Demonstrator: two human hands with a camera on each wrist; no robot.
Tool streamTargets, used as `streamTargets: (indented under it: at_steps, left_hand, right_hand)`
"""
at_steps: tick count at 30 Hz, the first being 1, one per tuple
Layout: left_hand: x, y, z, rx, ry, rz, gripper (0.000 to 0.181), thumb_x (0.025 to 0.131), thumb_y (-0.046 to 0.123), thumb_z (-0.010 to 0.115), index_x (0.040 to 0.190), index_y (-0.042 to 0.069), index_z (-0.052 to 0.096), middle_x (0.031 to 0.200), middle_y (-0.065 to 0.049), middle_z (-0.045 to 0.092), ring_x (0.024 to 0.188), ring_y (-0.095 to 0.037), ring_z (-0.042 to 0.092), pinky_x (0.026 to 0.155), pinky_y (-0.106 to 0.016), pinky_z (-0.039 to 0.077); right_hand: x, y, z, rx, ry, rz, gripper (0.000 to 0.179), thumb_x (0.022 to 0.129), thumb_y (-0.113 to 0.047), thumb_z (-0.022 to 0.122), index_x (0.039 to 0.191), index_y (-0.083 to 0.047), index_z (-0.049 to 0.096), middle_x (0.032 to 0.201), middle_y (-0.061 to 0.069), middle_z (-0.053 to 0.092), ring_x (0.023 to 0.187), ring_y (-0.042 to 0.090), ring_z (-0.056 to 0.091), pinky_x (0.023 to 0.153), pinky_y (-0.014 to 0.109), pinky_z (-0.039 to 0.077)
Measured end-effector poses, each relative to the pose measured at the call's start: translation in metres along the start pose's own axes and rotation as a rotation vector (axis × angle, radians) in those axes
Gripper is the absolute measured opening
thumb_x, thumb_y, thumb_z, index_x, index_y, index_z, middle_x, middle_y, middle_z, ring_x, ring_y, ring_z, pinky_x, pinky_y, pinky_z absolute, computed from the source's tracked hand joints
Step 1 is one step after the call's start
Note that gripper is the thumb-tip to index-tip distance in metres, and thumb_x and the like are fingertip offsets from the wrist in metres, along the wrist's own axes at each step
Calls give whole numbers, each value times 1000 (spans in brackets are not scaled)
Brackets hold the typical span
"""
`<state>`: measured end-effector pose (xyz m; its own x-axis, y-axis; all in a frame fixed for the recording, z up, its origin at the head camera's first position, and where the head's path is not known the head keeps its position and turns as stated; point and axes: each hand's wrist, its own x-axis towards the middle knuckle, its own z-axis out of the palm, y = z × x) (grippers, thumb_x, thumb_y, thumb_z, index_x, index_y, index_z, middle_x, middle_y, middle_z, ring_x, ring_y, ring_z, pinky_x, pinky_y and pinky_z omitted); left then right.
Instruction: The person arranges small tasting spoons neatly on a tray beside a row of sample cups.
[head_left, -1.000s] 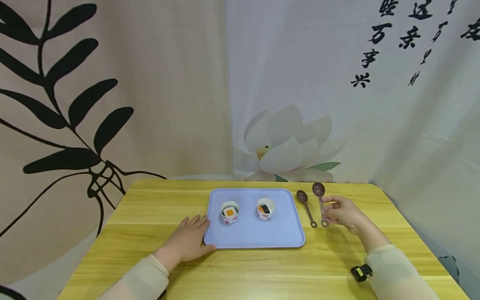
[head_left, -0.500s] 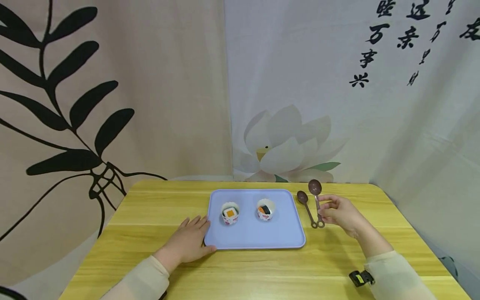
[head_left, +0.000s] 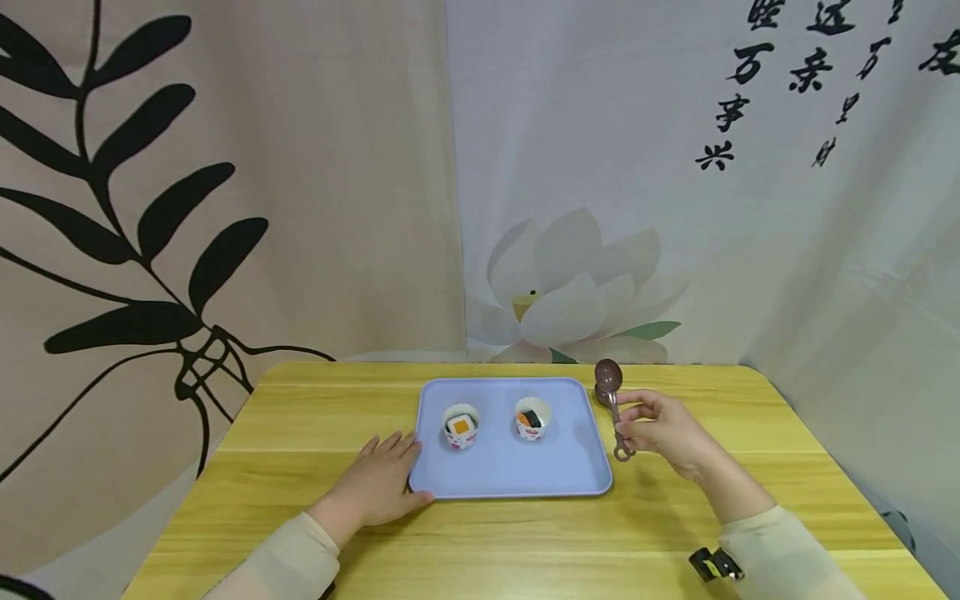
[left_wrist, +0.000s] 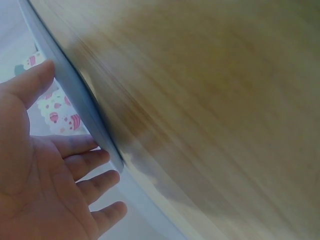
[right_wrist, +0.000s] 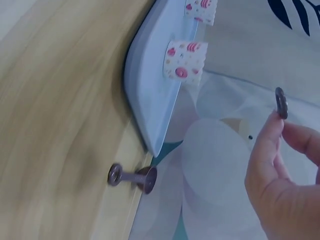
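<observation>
My right hand (head_left: 667,433) pinches the handle of a brown measuring spoon (head_left: 608,375), held up off the table near the tray's right edge. In the right wrist view, only that spoon's ring end (right_wrist: 281,103) shows above the fingertips. A second brown measuring spoon (right_wrist: 131,177) lies on the table, mostly hidden behind the held one in the head view. My left hand (head_left: 378,479) touches the left edge of a pale blue tray (head_left: 517,475), its fingers extended. Two patterned paper cups stand on the tray, the left cup (head_left: 460,440) and right cup (head_left: 538,406), each containing a small sushi-like piece.
Beneath everything is a yellow wood-grain table (head_left: 510,550). Printed curtains (head_left: 360,208) hang along its far side and to the right. A small black device (head_left: 716,565) is at the right sleeve's cuff.
My right hand has moved left with the pinched measuring spoon, which now overlaps the second spoon in the head view. The left hand, tray and cups stay put.
</observation>
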<state>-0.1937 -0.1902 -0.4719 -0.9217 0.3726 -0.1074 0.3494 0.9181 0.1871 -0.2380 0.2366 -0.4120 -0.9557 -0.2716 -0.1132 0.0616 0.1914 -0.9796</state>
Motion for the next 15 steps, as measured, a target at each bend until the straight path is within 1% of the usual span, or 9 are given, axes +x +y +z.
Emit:
streamTargets:
  at_steps: [10,15]
  left_hand:
    - [1,2,-2,-12,13,-5,86,90,58,66,147,-2,47,155,-18,40,144,-41,33,118,-60,20]
    - [1,3,-3,-15,14,-7,86,89,58,67,147,-3,47,155,-19,40,144,-41,33,118,-60,20]
  right_hand:
    - [6,-4,18,13,-47,-50,43,92,8,64,130,16,46,93,7,58,78,13,64,69,26,59]
    - [12,-5,31,22,-67,-46,42,91,8,64,130,13,48,94,8,58,78,14,64,71,28,59]
